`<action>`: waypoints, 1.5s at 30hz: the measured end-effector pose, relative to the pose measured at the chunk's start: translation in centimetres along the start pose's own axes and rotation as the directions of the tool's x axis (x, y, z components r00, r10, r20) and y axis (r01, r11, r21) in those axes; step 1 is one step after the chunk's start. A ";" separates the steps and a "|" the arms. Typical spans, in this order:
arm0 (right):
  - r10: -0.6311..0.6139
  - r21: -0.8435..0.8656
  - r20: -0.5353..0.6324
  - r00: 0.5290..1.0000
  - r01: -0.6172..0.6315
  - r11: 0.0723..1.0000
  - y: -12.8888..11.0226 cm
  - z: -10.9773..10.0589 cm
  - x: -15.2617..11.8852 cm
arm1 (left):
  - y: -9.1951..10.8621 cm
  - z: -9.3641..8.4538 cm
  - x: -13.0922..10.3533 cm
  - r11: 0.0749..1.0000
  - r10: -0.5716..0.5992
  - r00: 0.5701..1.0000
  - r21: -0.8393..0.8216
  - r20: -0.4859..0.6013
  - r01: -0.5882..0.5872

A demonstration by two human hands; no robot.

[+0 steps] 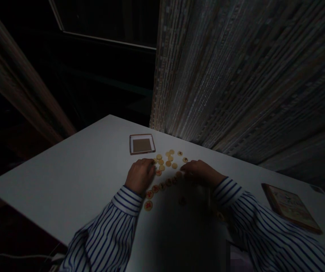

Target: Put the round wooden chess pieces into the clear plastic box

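Curving up rightward at lower center, a row of round pieces lies flat on the desk; beside loose discs, the left hand and right hand have bent fingers, their grip unclear.

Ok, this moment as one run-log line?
left hand: by discs | right hand: by discs | marked discs: curved row | shallow tray: beyond left hand | flat box: right side

This looks like a dim room, perhaps in a home: a white table stands against a long string curtain, with another drape at the left beside a dark, thin-framed window or panel.
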State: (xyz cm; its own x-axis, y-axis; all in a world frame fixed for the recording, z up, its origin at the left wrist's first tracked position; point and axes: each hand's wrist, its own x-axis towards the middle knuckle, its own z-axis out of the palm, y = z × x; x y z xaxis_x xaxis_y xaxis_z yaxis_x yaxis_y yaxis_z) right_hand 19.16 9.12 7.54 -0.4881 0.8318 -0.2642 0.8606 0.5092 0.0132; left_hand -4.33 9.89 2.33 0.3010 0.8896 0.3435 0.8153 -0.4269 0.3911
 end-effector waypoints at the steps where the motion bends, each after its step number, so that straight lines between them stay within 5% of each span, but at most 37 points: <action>1: -0.022 0.003 0.005 1.000 0.022 1.000 0.0 0.1 0.3 | -0.1 0.0 0.0 1.000 0.003 1.000 0.009 0.002 -0.003; 17: -0.068 -0.123 0.105 0.992 0.081 0.989 -1.0 -0.5 1.7 | 0.0 -0.1 0.0 0.999 0.003 0.999 0.049 0.034 -0.005; 45: -0.050 -0.154 0.030 0.998 0.054 0.987 -1.8 -0.5 1.8 | 0.4 -0.2 -0.1 0.998 0.013 0.999 0.056 0.036 -0.015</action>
State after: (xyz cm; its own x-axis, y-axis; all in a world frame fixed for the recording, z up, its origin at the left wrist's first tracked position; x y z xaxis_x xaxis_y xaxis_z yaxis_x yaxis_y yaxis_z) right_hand 16.69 9.84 7.47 -0.5263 0.7980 -0.2936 0.8001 0.5816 0.1468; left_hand -4.18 9.58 2.62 0.3293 0.8892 0.3176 0.8371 -0.4305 0.3376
